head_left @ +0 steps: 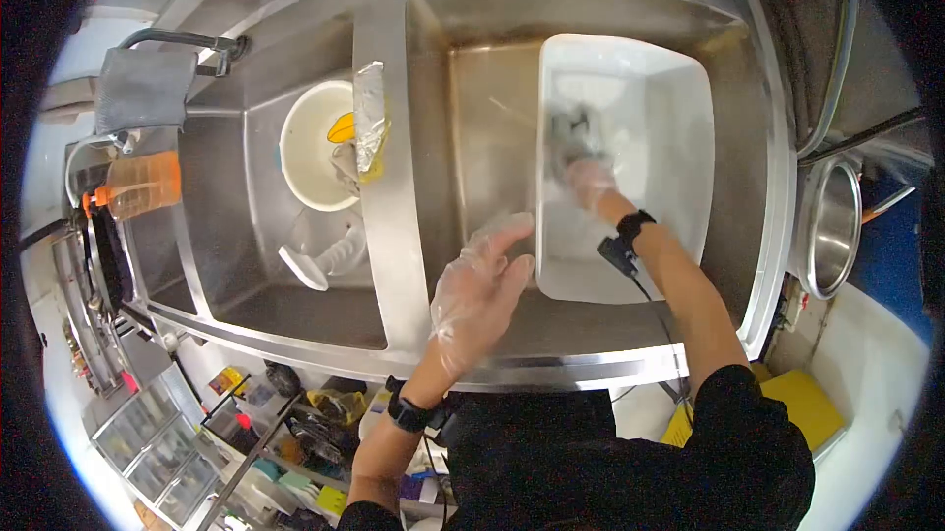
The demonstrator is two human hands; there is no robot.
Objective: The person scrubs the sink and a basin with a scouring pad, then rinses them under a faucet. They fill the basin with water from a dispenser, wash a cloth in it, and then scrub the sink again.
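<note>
My left hand (482, 285), in a clear plastic glove, is held over the front of the right sink basin with its fingers stretched out and nothing in them. Its fingertips are close to the left rim of a large white rectangular tub (630, 280). My right hand (591, 182), also gloved, reaches inside that tub. The fingers are closed and blurred by motion. Just past them is a dark grey thing (574, 127), too smeared to name, pressed near the tub's left inner side.
The left basin holds a round cream bucket (295, 177) and a white handled piece (310, 267). A foil-wrapped block (370, 118) lies on the divider (389, 236). An orange-tinted bottle (146, 185) stands left; a steel bowl (835, 228) is at right.
</note>
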